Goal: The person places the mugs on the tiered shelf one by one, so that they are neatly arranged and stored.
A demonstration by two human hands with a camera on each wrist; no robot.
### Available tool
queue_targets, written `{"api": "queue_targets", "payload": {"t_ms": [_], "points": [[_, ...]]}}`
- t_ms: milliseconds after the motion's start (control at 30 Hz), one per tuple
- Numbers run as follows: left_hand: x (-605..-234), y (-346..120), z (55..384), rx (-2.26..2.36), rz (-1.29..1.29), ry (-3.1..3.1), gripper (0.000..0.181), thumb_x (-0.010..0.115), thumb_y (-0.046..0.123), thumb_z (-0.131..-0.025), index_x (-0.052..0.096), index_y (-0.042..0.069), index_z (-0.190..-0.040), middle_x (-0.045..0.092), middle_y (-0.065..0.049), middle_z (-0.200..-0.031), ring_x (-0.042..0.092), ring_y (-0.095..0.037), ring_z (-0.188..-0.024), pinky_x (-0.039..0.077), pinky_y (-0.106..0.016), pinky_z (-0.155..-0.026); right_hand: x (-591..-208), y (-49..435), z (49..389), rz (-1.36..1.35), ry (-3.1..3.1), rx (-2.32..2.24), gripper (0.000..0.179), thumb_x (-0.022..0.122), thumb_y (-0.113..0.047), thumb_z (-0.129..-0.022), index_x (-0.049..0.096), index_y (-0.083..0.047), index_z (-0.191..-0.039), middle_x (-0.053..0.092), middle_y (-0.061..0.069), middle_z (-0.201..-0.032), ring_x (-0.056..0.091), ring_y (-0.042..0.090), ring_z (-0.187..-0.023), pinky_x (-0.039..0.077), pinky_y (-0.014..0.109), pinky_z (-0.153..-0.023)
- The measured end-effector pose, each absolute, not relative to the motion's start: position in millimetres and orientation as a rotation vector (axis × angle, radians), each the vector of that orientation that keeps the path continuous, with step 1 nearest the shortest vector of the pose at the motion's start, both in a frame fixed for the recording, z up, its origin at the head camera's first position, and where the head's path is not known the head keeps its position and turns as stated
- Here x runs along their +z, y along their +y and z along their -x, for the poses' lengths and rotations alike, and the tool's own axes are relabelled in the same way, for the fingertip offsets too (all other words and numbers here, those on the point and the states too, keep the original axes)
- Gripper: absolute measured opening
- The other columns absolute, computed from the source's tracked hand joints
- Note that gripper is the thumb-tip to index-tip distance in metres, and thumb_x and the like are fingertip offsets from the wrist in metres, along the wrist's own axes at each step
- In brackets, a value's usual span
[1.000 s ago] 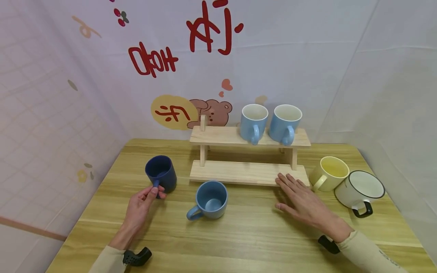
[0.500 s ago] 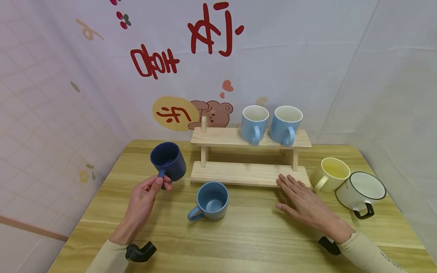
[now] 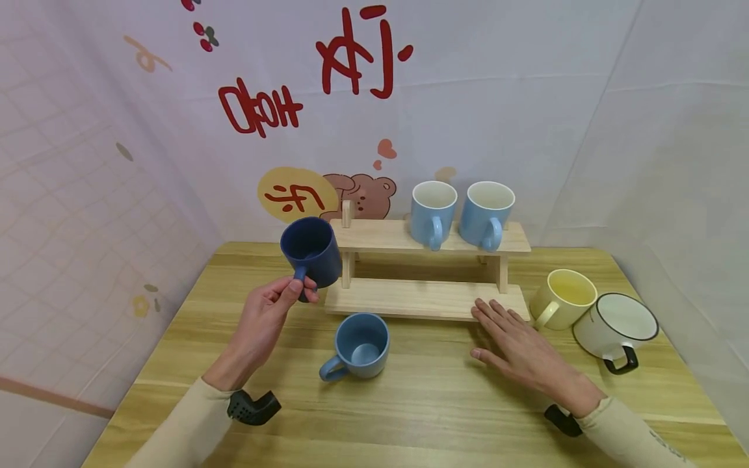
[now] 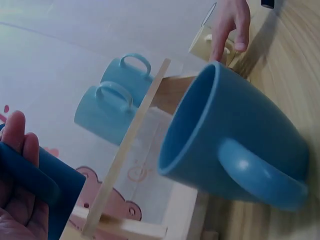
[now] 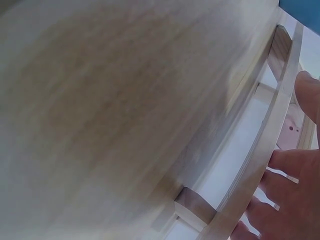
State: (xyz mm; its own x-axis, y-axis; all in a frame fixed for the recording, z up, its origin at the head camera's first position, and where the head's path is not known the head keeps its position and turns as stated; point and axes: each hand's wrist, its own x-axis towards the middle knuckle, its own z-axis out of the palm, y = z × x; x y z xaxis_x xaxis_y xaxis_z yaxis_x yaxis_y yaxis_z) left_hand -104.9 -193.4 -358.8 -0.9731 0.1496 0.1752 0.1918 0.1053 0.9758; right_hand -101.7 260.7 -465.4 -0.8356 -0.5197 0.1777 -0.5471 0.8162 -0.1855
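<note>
In the head view my left hand [image 3: 266, 325] pinches the handle of a dark blue mug [image 3: 322, 260], held up off the table by the left end of a two-tier wooden shelf [image 3: 409, 298]. Part of that mug also shows at the left edge of the left wrist view. My right hand [image 3: 521, 348] lies flat with straight fingers, its fingertips touching the front of the lower tier near its right end. Two light blue mugs [image 3: 432, 218] stand on the upper tier, handles facing forward. A medium blue mug [image 3: 363, 344] stands on the table before the shelf, handle to the left.
Right of the shelf stand a yellow mug [image 3: 564, 299] and a white mug with a black rim [image 3: 617, 331], close together. A printed cloth [image 3: 497, 97] hangs behind the wooden table [image 3: 433, 403].
My left hand has lifted the dark blue mug off the table and carried it up and right toward the shelf's left end. The right hand stays in place.
</note>
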Motion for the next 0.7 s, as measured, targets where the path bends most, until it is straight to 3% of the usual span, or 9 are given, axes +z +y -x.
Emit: {"api": "queue_targets", "payload": {"t_ms": [333, 700], "points": [[-342.6, -166.3, 127.5, -2.189, 0.449, -2.299, 0.042, 0.055, 0.029, -0.11, 0.065, -0.011, -0.121, 0.075, -0.005, -0.1, 0.059, -0.029, -0.12, 0.033, -0.048, -0.115, -464.0, 260.7, 101.7, -0.847, -2.891, 0.365, 0.079, 0.065, -0.051, -0.1, 0.04, -0.006, -0.159, 0.034, 0.015, -0.166, 0.032, 0.042, -0.151, 0.032, 0.063, -0.116], [-335.4, -146.2, 155.8, -2.261, 0.496, -2.31, 0.043, 0.056, 0.03, -0.109, 0.066, -0.01, -0.121, 0.076, -0.008, -0.103, 0.057, -0.027, -0.125, 0.035, -0.044, -0.118, -465.7, 261.7, 102.4, -0.859, -2.865, 0.367, 0.077, 0.067, -0.049, -0.1, 0.042, -0.005, -0.158, 0.035, 0.016, -0.165, 0.034, 0.043, -0.149, 0.034, 0.064, -0.114]]}}
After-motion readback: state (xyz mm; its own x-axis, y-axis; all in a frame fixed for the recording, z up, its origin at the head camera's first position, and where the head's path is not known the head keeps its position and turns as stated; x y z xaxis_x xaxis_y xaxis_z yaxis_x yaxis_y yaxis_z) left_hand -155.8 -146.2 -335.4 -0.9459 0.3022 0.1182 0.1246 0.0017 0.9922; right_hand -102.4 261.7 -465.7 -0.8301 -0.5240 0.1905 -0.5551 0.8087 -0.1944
